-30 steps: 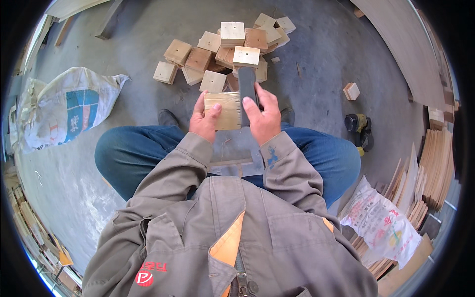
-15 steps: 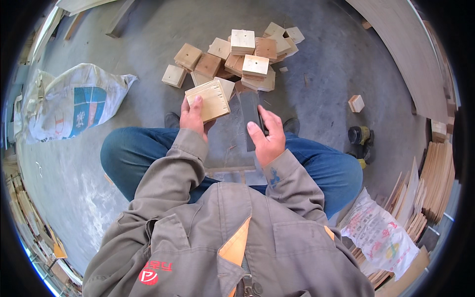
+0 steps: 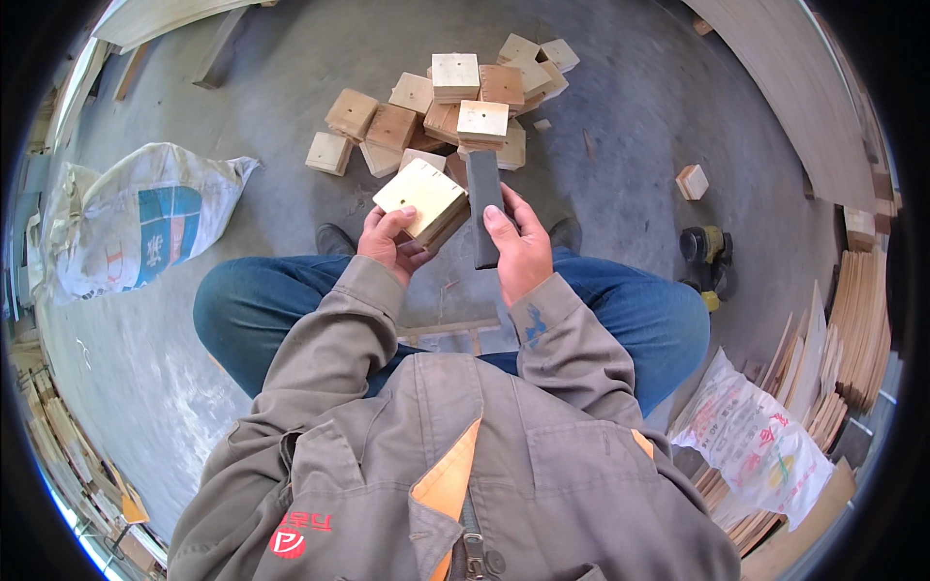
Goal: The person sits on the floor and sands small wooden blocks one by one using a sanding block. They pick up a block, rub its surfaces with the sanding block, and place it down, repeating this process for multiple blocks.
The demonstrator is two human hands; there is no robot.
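My left hand [image 3: 389,240] is clamped on the block [image 3: 422,197], which it holds tilted above the floor [image 3: 620,87], on the near side of the pile [image 3: 390,127]. I judge the block light, stiff and not slippery, its corners likeliest to chip; I'd take it by two opposite edges. My right hand [image 3: 519,242] is closed round the dark bar [image 3: 483,203], just beside; whether the two touch, I can't tell. The floor is grey and scuffed, with a sack [image 3: 167,230] leftward, a power tool [image 3: 704,248] and planks [image 3: 857,329] rightward.
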